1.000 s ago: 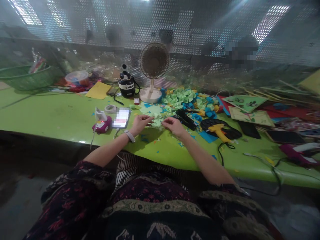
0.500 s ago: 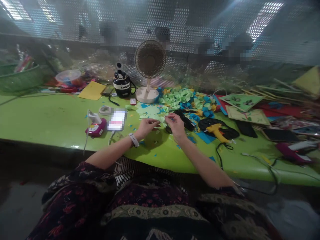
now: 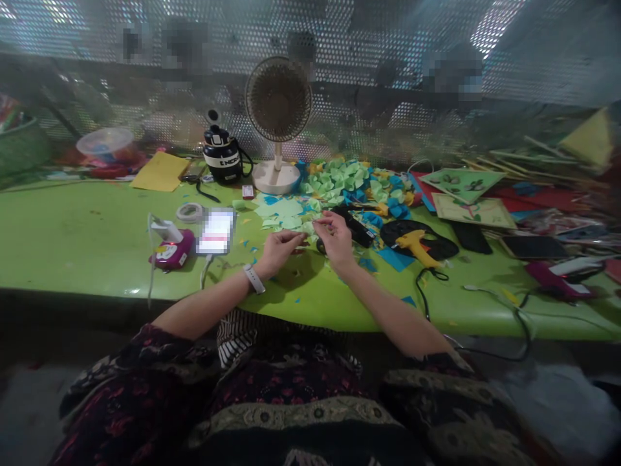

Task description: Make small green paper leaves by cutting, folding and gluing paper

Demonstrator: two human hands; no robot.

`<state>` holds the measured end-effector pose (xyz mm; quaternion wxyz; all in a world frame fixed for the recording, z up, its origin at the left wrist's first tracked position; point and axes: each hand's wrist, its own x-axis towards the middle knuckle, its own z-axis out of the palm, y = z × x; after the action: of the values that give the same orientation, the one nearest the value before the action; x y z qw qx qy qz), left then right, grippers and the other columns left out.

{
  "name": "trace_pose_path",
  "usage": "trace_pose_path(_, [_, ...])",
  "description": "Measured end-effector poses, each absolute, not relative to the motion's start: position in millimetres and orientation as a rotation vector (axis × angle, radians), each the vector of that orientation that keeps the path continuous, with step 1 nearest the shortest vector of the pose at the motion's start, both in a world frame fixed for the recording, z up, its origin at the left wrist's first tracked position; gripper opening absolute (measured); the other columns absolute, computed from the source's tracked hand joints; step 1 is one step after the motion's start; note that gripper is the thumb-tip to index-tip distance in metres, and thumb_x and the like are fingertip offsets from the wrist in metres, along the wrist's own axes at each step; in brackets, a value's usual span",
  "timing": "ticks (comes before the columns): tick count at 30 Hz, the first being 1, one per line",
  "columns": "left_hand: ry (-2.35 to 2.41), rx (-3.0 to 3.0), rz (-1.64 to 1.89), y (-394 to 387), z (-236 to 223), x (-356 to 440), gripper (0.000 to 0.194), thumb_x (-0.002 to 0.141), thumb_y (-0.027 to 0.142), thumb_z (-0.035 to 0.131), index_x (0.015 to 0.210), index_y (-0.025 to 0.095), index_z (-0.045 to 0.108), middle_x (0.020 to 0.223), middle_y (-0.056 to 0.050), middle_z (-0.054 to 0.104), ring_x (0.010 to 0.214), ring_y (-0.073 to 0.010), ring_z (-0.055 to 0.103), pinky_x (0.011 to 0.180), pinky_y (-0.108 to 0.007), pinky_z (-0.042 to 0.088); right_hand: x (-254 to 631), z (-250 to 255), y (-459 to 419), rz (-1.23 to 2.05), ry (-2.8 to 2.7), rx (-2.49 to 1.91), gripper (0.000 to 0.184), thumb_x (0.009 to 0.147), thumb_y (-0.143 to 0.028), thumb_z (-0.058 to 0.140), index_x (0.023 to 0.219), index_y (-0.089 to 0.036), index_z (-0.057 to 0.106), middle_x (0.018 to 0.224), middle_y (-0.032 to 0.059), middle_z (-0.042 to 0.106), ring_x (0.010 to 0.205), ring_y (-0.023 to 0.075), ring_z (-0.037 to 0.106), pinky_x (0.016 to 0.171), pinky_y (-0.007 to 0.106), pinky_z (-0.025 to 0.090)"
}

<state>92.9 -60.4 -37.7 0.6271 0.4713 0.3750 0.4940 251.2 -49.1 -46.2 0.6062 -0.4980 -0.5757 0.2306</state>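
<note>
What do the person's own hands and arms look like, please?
The left hand, with a white wrist strap, and the right hand, with none visible, are ungloved. The loose, dark, patterned sleeves, the left with reddish flowers, end near the elbows.

Two hands are showing, one left hand (image 3: 284, 251) and one right hand (image 3: 336, 242), and one white wristband (image 3: 254, 279) is showing with them. Small paper pieces (image 3: 339, 178) are lying too thickly to be counted. One fan (image 3: 278, 100), one bottle (image 3: 223, 158) and one small box (image 3: 248, 192) are standing on one green table (image 3: 92, 236). One tape roll (image 3: 182, 212), one lit phone (image 3: 216, 231) and one yellow glue gun (image 3: 414, 245) are lying there. Two purple sockets (image 3: 175, 252), two picture cards (image 3: 473, 211) and two dark flat objects (image 3: 536, 246) are lying there too. One basket (image 3: 22, 149) and one plastic tub (image 3: 105, 144) are sitting behind. Sticks (image 3: 485, 169) are blurring beyond counting.
</note>
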Motion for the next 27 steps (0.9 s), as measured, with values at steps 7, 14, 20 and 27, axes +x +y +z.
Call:
trace_pose_path(7, [0.836,1.029,1.141,-62,-37,91,0.033,0.064,0.038,0.086,0.082,0.013,0.076,0.085,-0.008,0.075,0.076,-0.0169,0.07,0.072,-0.032,0.058,252,-40,-50,0.5,-1.317,-1.158,0.025,0.078,-0.048,0.071,0.08,-0.023,0.069,0.117,0.0078,0.06,0.113,0.0244,0.058,0.103,0.046,0.044])
trace_pose_path(14, [0.827,1.028,1.127,-62,-38,92,0.034,0.065,0.039,0.085,0.083,0.012,0.075,0.082,-0.007,0.075,0.076,-0.0172,0.071,0.073,-0.032,0.058,253,-34,-55,0.259,-1.48,-1.091,0.014,0.082,-0.038,0.07,0.082,-0.024,0.072,0.117,0.0075,0.058,0.117,0.0237,0.056,0.107,0.044,0.04])
trace_pose_path(20, [0.829,0.992,1.134,-61,-38,91,0.037,0.061,0.041,0.087,0.082,0.012,0.075,0.084,-0.008,0.075,0.077,-0.0185,0.071,0.074,-0.035,0.059,254,-34,-54,0.316,-1.445,-1.134,0.013,0.081,-0.038,0.07,0.08,-0.025,0.07,0.113,0.0067,0.059,0.115,0.0238,0.057,0.107,0.044,0.041])
trace_pose_path(27, [0.823,0.991,1.135,-62,-37,90,0.041,0.059,0.044,0.087,0.082,0.013,0.074,0.085,-0.008,0.075,0.08,-0.0191,0.071,0.075,-0.034,0.059,254,-33,-54,0.364,-1.413,-1.143,0.016,0.081,-0.041,0.069,0.079,-0.025,0.069,0.113,0.0071,0.061,0.114,0.0236,0.058,0.107,0.044,0.042])
